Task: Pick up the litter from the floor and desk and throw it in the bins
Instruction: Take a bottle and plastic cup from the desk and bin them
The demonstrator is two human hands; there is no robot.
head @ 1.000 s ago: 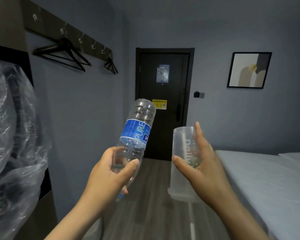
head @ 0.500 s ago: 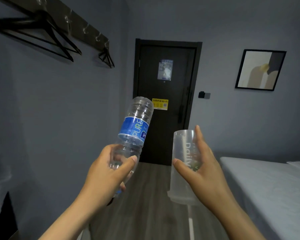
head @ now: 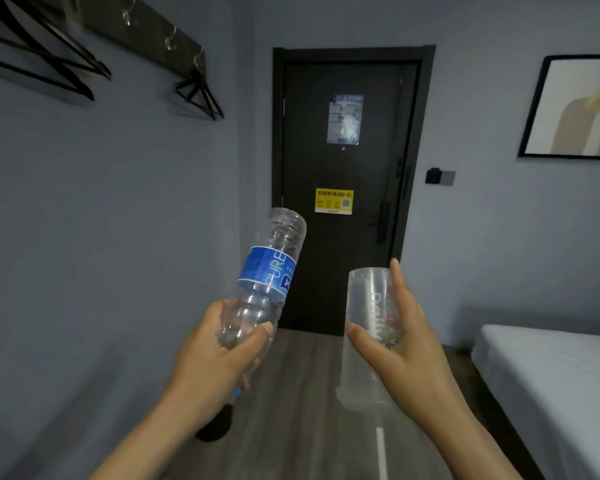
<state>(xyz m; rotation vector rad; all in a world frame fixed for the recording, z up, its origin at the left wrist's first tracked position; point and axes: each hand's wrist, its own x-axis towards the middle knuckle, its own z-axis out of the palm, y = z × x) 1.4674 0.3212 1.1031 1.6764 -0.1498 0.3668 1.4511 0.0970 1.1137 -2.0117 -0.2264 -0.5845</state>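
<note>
My left hand (head: 215, 362) grips an empty clear plastic water bottle (head: 269, 268) with a blue label; it is held upside down and tilts to the upper right. My right hand (head: 404, 344) holds a clear plastic cup (head: 364, 306) with white lettering, inverted so its wide rim points down. Both are held out at chest height over the floor. No bin shows in this view.
A dark door (head: 343, 185) with a yellow sticker closes the narrow wood-floor passage (head: 291, 427) ahead. The grey wall on the left carries a hook rail with black hangers (head: 198, 95). A bed with white sheets (head: 551, 386) fills the right. A dark object (head: 215, 427) sits on the floor.
The view has turned right and moved forward: the plastic-wrapped object on the left left the frame and the door looms closer. Both hands keep their hold on the bottle and cup.
</note>
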